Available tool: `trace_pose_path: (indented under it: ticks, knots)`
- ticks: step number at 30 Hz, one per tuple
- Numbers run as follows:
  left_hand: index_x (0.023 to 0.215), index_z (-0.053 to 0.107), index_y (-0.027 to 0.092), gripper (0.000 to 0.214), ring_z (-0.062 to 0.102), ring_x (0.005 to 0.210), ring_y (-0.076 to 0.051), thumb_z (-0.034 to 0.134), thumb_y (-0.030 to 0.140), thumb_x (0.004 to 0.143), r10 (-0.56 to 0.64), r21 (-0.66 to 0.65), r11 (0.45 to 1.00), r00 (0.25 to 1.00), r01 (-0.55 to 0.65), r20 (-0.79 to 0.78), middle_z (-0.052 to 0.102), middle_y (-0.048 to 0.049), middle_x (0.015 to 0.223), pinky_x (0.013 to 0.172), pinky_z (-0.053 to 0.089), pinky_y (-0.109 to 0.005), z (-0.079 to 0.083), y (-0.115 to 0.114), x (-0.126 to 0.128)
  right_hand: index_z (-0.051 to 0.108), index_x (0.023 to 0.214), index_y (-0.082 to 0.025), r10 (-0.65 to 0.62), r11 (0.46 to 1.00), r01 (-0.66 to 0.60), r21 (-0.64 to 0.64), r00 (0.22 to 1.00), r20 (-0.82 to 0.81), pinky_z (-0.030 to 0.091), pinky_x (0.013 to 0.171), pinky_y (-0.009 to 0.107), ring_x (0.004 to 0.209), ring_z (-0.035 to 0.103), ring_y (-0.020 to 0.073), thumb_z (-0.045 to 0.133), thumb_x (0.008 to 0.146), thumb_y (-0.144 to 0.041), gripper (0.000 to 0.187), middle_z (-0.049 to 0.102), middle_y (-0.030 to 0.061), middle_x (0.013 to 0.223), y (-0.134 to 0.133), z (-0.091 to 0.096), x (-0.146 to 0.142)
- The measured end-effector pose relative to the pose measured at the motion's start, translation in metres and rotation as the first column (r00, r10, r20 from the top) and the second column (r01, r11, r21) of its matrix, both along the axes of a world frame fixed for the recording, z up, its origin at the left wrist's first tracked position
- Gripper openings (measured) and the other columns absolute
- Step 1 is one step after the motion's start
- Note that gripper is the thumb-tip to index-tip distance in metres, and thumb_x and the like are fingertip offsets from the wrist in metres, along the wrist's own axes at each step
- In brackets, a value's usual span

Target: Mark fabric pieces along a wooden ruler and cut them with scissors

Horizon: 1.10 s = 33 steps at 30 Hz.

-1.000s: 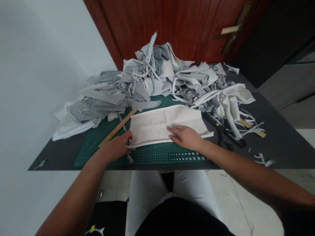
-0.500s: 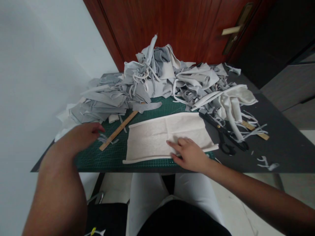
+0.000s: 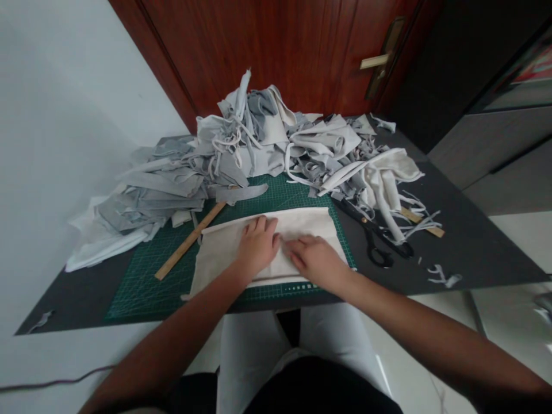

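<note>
A cream piece of fabric [image 3: 215,253] with curled edges lies flat on the green cutting mat [image 3: 138,287]. My left hand [image 3: 259,244] rests on the middle of the cloth, palm down with its fingers out. Just right of it, my right hand [image 3: 317,259] also lies on the cloth, fingers stretched toward the left one. Neither hand grips anything that I can see. Left of the cloth, a wooden ruler [image 3: 185,247] slants across the mat. Black-handled scissors [image 3: 379,250] lie on the right, their blades pointing to the mat.
A large heap of grey and cream fabric scraps [image 3: 267,138] spreads along the back of the dark table [image 3: 457,230]. Under scraps on the right, a second wooden ruler [image 3: 433,230] shows. A red-brown door [image 3: 259,46] stands behind, and a white wall [image 3: 77,92] borders the left.
My left hand has come from the left side of the mat onto the cloth. Some small scraps by the ruler are gone from there. The view has shifted slightly.
</note>
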<state>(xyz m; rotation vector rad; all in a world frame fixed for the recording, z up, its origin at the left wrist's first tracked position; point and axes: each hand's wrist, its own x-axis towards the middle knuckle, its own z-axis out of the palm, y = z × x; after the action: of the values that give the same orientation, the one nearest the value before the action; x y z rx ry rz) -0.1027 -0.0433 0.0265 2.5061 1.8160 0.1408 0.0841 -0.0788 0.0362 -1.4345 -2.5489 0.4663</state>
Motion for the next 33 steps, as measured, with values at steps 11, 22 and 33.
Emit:
trace_pose_path:
  ticks: [11, 22, 33]
  knots:
    - [0.153, 0.050, 0.024, 0.052, 0.037, 0.152, -0.041, 0.039, 0.033, 0.103, 0.227, 0.001, 0.974, 0.974, -0.227, -0.008, 0.039, -0.0167, 0.166, 0.115, 0.037, -0.063, 0.001, 0.024, -0.045, 0.041, 0.161, -0.020, -0.260, 0.966, 0.253, 0.060, 0.933, 0.249, 0.054, 0.081, 0.041, 0.102, 0.074, 0.0354, 0.039, 0.104, -0.055, 0.067, 0.072, 0.0194, 0.124, 0.062, -0.002, 0.018]
    - [0.137, 0.058, 0.012, 0.050, 0.057, 0.124, -0.044, 0.036, 0.038, 0.101, 0.565, -0.037, 0.819, 0.816, -0.573, -0.123, 0.058, -0.0273, 0.131, 0.093, 0.050, -0.054, 0.017, 0.026, -0.184, 0.040, 0.163, -0.023, -0.304, 0.952, 0.296, 0.079, 0.889, 0.342, 0.054, 0.077, 0.044, 0.099, 0.076, 0.0389, 0.030, 0.099, -0.076, 0.083, 0.079, 0.0210, 0.104, 0.077, 0.000, 0.013]
    - [0.081, 0.066, 0.019, 0.021, 0.066, 0.079, -0.027, 0.063, 0.040, 0.081, 0.469, -0.275, 0.843, 0.882, -0.462, -0.047, 0.069, -0.0060, 0.078, 0.070, 0.044, -0.031, 0.031, 0.037, -0.206, 0.035, 0.164, -0.023, -0.355, 0.935, 0.340, 0.103, 0.881, 0.314, 0.053, 0.081, 0.042, 0.102, 0.075, 0.0366, 0.032, 0.100, -0.075, 0.083, 0.078, 0.0196, 0.110, 0.067, -0.008, 0.007]
